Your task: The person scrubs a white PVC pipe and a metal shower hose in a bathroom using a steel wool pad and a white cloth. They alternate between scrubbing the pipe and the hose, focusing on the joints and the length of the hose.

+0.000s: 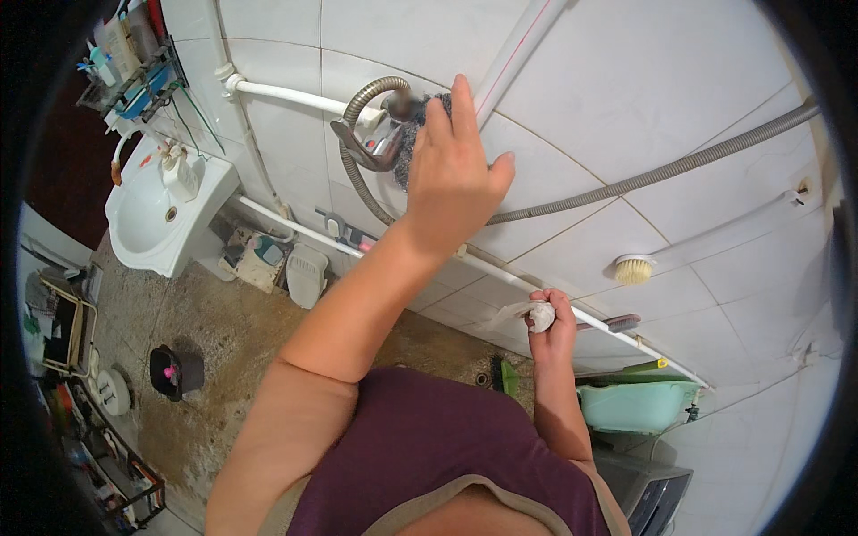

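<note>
Raised toward the tiled wall, my left hand presses a dark grey, fuzzy cloth beside the metal tap. Its index finger points up and its thumb stands out to the side; the other fingers are partly hidden, with the cloth showing along the hand's left edge. A ribbed metal hose loops round the tap. Lower and to the right, my right hand is closed on a crumpled white thing, with a thin, pale, see-through part sticking out to its left. Its exact kind I cannot make out.
A white washbasin with a pump bottle stands left. A long ribbed hose crosses the wall above a hanging white brush. Below right is a green basin; a dark bucket stands on the floor.
</note>
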The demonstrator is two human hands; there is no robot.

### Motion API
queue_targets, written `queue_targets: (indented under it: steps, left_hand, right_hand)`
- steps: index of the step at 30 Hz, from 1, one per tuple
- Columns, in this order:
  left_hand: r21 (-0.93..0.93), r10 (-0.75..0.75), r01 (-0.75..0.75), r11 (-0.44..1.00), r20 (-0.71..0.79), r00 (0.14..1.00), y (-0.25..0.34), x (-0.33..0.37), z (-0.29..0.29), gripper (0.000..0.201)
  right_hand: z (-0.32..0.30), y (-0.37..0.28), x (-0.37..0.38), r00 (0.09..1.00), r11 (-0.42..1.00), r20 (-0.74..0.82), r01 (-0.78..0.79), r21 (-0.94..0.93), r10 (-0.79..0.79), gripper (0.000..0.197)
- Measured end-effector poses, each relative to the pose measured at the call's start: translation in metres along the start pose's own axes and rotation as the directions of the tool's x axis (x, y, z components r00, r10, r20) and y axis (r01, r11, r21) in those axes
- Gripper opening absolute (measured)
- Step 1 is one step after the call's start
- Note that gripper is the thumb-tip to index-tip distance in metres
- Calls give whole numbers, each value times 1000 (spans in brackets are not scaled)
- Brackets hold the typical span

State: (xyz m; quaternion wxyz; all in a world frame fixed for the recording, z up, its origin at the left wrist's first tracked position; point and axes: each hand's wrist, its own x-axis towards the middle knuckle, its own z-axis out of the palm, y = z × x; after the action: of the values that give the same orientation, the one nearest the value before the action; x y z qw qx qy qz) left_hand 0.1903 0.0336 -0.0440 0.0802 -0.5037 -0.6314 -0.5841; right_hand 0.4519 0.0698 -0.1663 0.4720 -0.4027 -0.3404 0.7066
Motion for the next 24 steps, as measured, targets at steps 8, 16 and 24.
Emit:
queue_targets:
  steps: [8, 16, 24]
  left_hand:
    - [181, -106, 127, 975, -119, 987, 1, 18, 9, 90]
    - [109, -249, 231, 967, 211, 945, 12, 21, -31, 82]
    - [39, 136, -131, 991, -158, 978, -25, -6, -1, 56]
  right_hand:
    - [16, -9, -2, 997, 1000, 77, 8, 21, -9, 12]
    - [10, -5, 6, 998, 1000, 64, -1, -9, 1, 13]
    - [8, 1, 5, 994, 1000, 107, 13, 7, -14, 13]
